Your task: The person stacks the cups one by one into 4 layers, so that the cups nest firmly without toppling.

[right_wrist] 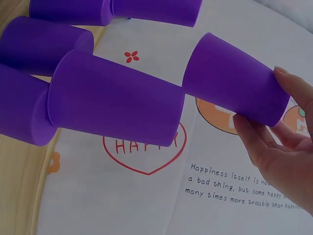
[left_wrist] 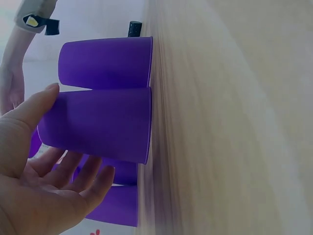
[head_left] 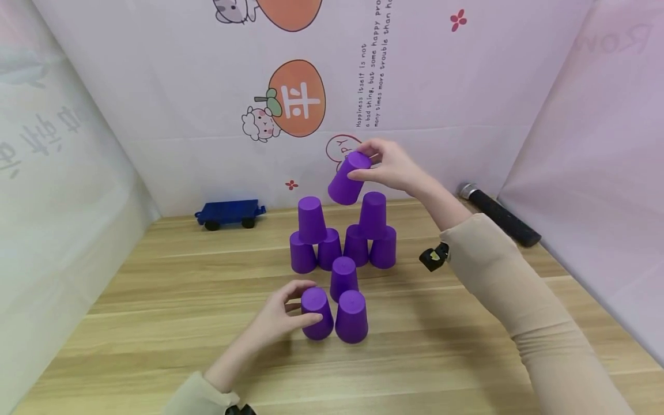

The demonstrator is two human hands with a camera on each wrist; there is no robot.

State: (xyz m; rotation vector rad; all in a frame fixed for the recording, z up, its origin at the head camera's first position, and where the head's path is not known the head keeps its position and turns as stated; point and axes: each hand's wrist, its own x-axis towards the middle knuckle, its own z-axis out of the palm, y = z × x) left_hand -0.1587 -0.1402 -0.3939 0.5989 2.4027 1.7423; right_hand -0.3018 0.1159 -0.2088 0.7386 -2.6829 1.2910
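My right hand (head_left: 389,164) pinches a purple cup (head_left: 349,181) near its base. That cup is tilted in the air, above and between two upside-down purple cups, an upper left cup (head_left: 311,220) and an upper right cup (head_left: 373,216). Each of those sits on a pair of cups (head_left: 303,253) standing on the table. Nearer me, my left hand (head_left: 282,308) has its thumb and fingers around the sides of an upside-down purple cup (head_left: 316,314). Another cup (head_left: 352,317) stands close on its right, and a third (head_left: 344,279) just behind the two.
A blue toy wagon (head_left: 228,213) stands at the back left of the wooden table (head_left: 207,323). At the back right lies a black microphone (head_left: 500,216). A printed white cloth (head_left: 425,86) rises behind the cups, with more cloth on both sides.
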